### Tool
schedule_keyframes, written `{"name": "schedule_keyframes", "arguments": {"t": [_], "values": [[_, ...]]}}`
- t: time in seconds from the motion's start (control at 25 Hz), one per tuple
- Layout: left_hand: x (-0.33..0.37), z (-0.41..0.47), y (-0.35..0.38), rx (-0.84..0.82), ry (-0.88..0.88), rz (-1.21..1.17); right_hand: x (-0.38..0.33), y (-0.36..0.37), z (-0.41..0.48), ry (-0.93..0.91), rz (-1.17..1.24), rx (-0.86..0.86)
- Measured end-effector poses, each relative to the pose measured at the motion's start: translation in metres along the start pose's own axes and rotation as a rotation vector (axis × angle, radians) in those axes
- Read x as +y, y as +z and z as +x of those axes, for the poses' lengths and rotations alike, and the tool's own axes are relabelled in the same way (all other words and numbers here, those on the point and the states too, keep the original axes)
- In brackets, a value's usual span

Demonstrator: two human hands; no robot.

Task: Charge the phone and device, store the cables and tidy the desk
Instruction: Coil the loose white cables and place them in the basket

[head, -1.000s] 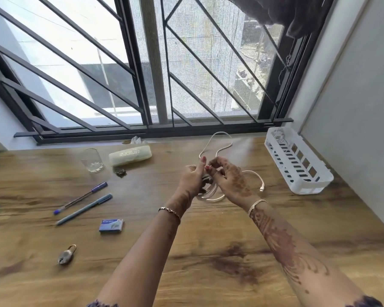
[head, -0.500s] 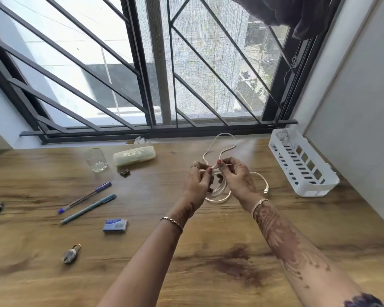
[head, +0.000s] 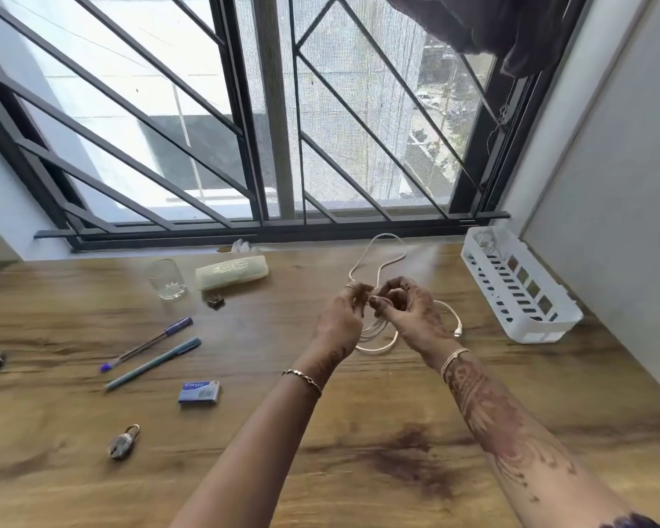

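Cable (head: pixel 377 340) coils, seemingly hanging down, pinched by left hand (head: pixel 340 322), right hand (head: pixel 413 315)

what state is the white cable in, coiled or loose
The white cable is partly coiled: several loops hang between the left hand and right hand, a loose stretch lies on the desk toward the window.

Legible text: none. Two items carry lettering. (a) Small blue box (head: pixel 199 391), lying flat on the desk (head: pixel 244 470) just below the teal pen (head: pixel 154 363): a pale label on its upper face bears a short printed word, too blurred to read. (b) Cream oblong case (head: pixel 231 276), beside the glass (head: pixel 167 279): a faint line of print runs along its top, too small to make out.
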State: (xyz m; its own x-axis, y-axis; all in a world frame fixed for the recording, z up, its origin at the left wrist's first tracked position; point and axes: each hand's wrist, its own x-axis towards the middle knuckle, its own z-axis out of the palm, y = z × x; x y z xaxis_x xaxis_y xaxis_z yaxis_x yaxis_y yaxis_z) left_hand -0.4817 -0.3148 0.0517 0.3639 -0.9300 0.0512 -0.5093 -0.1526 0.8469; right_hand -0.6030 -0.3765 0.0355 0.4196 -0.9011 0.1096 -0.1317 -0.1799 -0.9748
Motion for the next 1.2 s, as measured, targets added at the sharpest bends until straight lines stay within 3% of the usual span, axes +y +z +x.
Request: {"name": "schedule_keyframes", "arguments": {"t": [0.2,0.4,0.72,0.96,1.12,1.2], "values": [[-0.005,-0.002,0.002,-0.06,0.156,0.317,0.008,0.004,0.002,-0.011,-0.057,0.024],[-0.017,-0.001,0.001,0.086,0.183,0.529,0.008,0.015,0.002,-0.035,-0.188,0.038],[-0.026,0.0,-0.002,0.118,0.234,0.576,0.007,0.017,0.002,0.004,-0.289,-0.064],[-0.03,-0.006,0.004,0.14,0.237,0.476,-0.008,0.022,0.0,0.062,-0.619,-0.013],[-0.033,-0.011,0.003,0.153,0.249,0.432,-0.008,0.021,0.0,0.17,-0.626,-0.057],[-0.034,-0.01,0.0,0.16,0.234,0.36,-0.008,0.018,-0.001,0.196,-0.5,-0.1]]}}
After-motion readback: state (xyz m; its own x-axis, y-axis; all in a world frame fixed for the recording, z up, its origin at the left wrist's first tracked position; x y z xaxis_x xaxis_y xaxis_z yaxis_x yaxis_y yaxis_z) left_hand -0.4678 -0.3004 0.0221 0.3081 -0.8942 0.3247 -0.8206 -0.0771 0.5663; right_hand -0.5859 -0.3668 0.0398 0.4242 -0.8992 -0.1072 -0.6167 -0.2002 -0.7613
